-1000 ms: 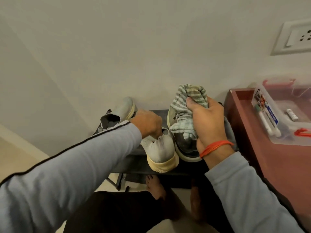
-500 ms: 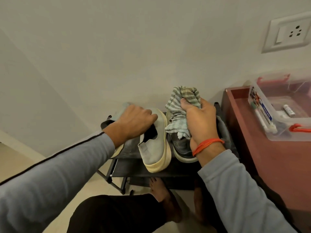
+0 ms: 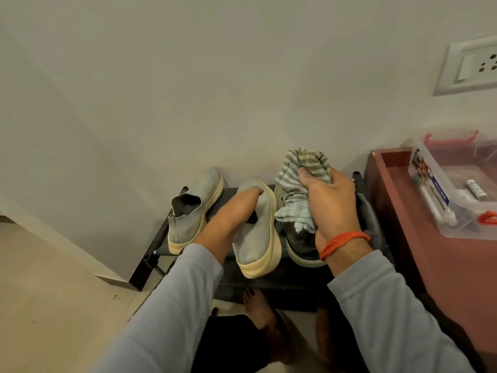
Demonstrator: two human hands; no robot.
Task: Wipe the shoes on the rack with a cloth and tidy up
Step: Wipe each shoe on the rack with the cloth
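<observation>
Three shoes on dark rack (image 3: pixel 269 284). Left hand (image 3: pixel 228 214) on middle grey shoe (image 3: pixel 258 230), fingers curled over its upper, thumb hidden. Right hand (image 3: pixel 333 208) bunching striped cloth (image 3: pixel 298 192) between curled fingers and thumb, directly above black shoe (image 3: pixel 301 246). Second grey shoe (image 3: pixel 191 211) left of fingers, untouched.

My left hand (image 3: pixel 228 214) and right hand (image 3: pixel 332 205) come out of long pale grey-blue sleeves (image 3: pixel 172 313). Orange thread bands (image 3: pixel 344 242) circle my right wrist. I wear dark trousers (image 3: pixel 231 345); my feet (image 3: pixel 258 305) are bare.
</observation>
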